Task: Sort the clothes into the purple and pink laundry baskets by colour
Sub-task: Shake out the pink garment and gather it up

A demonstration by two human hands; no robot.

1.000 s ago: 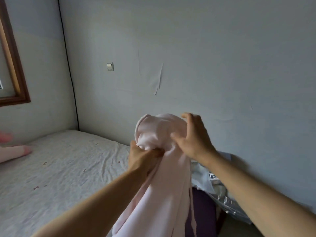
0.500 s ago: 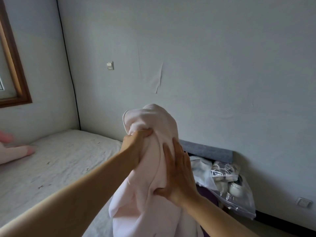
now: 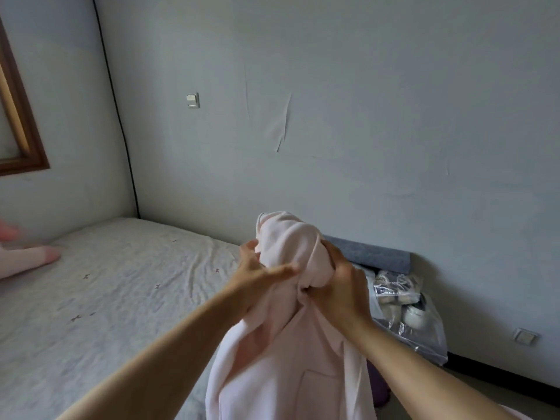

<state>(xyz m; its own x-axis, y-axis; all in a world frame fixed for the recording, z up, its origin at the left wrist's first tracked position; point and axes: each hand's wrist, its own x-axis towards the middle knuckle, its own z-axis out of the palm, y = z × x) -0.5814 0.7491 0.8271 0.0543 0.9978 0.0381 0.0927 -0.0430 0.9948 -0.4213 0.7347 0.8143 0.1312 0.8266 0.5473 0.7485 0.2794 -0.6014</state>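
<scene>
Where half a second ago the right hand (image 3: 339,294) lay flat against the pale pink garment (image 3: 288,344), both hands now grip it, left hand (image 3: 257,277) included, bunching it above the bed (image 3: 106,283); basket drop likely next.

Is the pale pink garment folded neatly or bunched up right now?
Bunched: the pale pink garment is gathered between left hand and right hand, its rest hanging loose.

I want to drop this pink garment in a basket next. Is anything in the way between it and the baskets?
Cannot tell: both hands, left and right, grip the garment, but no basket is clearly in view.
</scene>
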